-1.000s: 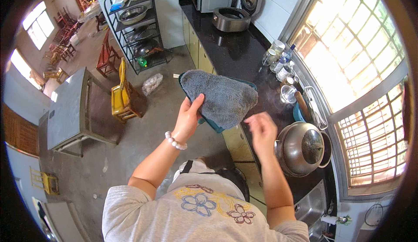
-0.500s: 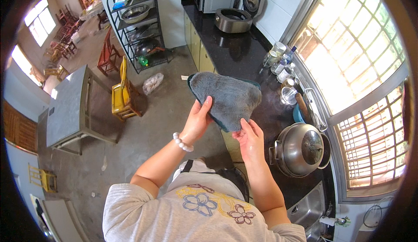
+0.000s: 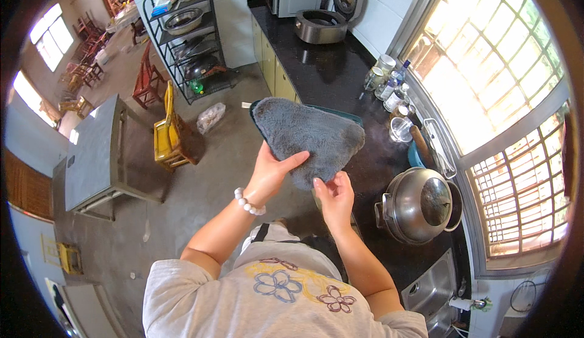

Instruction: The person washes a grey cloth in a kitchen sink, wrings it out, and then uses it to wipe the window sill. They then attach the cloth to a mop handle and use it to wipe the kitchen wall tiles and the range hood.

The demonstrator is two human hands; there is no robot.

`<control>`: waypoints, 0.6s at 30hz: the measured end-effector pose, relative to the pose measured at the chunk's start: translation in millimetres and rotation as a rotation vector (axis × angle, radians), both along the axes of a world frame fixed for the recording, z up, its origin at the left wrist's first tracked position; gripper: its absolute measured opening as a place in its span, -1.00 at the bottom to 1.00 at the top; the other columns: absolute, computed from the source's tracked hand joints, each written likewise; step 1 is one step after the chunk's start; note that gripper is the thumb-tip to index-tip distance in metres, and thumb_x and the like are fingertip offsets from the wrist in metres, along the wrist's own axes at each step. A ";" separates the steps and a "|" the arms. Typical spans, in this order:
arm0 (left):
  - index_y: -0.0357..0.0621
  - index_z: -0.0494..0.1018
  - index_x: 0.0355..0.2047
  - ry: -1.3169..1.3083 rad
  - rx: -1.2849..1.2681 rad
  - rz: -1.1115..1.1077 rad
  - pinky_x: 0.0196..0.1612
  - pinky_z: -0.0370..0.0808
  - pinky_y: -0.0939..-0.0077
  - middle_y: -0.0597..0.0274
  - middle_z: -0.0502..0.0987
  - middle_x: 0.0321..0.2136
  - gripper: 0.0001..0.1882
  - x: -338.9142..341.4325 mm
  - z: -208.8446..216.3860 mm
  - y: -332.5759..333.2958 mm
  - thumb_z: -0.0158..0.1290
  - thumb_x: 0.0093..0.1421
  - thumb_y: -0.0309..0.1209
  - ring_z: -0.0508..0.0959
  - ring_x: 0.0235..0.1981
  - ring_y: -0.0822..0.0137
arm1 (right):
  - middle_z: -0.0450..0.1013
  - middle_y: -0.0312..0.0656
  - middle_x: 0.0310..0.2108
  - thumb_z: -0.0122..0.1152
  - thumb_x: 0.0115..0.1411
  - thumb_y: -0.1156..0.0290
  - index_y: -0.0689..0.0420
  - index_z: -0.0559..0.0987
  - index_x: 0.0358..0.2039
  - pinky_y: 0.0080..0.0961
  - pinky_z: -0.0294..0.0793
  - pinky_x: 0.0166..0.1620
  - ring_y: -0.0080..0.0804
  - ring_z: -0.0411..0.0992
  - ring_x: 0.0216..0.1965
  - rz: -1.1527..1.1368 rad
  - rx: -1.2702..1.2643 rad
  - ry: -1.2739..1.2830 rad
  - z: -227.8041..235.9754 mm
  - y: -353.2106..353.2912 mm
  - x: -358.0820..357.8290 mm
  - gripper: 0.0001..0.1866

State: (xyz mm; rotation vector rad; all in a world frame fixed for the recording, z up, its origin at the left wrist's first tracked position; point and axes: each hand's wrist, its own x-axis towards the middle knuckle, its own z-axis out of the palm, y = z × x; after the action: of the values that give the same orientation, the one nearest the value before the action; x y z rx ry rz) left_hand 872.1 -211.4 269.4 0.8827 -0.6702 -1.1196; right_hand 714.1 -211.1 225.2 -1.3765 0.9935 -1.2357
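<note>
A folded, plush grey cleaning cloth [image 3: 316, 137] with a dark green edge is held up in front of me, beside the black countertop. My left hand [image 3: 272, 171] grips its left part, the thumb lying across the front and the fingers behind it. At the cloth's lower right corner, my right hand [image 3: 334, 197] pinches the edge between thumb and fingers. A small white tag sticks out at the cloth's left corner. The fingers behind the cloth are hidden.
The countertop [image 3: 316, 73] carries a microwave [image 3: 296, 0], an open rice cooker [image 3: 320, 27], jars and bottles [image 3: 392, 98], and a large lidded pot [image 3: 417, 207]. A sink [image 3: 432, 286] lies at lower right. Leftward stand a black rack [image 3: 185, 46], yellow chair [image 3: 170, 134] and grey table [image 3: 97, 149].
The left hand's thumb has moved right across the cloth. The right hand has shifted left and down along the lower edge, and the cloth looks spread a little wider.
</note>
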 end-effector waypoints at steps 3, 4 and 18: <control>-0.28 0.24 -0.02 0.000 0.014 -0.044 -0.02 0.40 0.37 0.10 0.42 -0.11 -0.47 9.6 4.8 3.9 0.16 -0.03 -0.62 0.45 -0.09 0.27 | 0.34 -0.22 -0.29 0.06 0.19 0.36 0.18 0.29 -0.07 -0.49 0.35 -0.36 -0.48 0.35 -0.39 0.063 0.247 -0.587 15.1 -8.7 -7.8 -0.67; -0.28 0.24 -0.02 0.031 0.009 -0.072 -0.02 0.40 0.36 0.11 0.42 -0.11 -0.46 11.1 6.0 4.6 0.16 -0.03 -0.62 0.45 -0.09 0.27 | 0.36 -0.23 -0.24 0.06 0.20 0.34 0.18 0.32 -0.05 -0.49 0.36 -0.32 -0.46 0.36 -0.34 0.028 0.353 -0.696 22.6 -18.1 -12.2 -0.66; -0.23 0.19 0.04 0.094 -0.039 -0.168 0.01 0.37 0.37 0.15 0.41 -0.08 -0.44 11.4 12.0 13.8 0.11 0.02 -0.64 0.42 -0.05 0.28 | 0.34 -0.32 -0.44 0.22 0.05 0.59 0.23 0.43 -0.42 -0.74 0.28 -0.31 -0.66 0.27 -0.42 -0.403 -0.468 -0.118 63.7 -54.7 -43.7 -0.87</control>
State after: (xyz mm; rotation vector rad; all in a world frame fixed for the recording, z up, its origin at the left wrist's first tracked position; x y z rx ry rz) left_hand 883.5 -197.6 281.4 0.7454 -0.6955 -1.2861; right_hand 670.4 -265.8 288.8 -1.4703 0.9630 -1.9224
